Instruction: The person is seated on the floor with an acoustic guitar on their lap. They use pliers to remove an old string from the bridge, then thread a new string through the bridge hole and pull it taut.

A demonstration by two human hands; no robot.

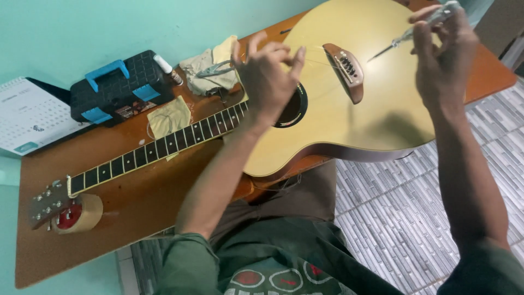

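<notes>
Two hands are working above an acoustic guitar [349, 104] that is lying face up across a wooden table [136, 207]. The left hand [267, 76] is hovering over the sound hole [292, 109], fingers curled together and pinching a thin guitar string [319, 63] that is running toward the bridge [345, 71]. The right hand [442, 49] is closing around a small screwdriver [415, 33], its tip pointing down at the bridge but not touching it. Judging from this, the work is going best if the string is being kept taut and the tool tip is being lowered squarely onto the bridge pins, without scraping the top. Relative to the bridge, the pinched string is lying just toward the neck, the tool just beyond it on the far side. Farther along the neck, a black toolbox with blue latches [117, 87], pliers on a rag [213, 68], a yellow cloth [169, 117] and a tape roll [82, 213] under the headstock [49, 202] are resting on the table.
</notes>
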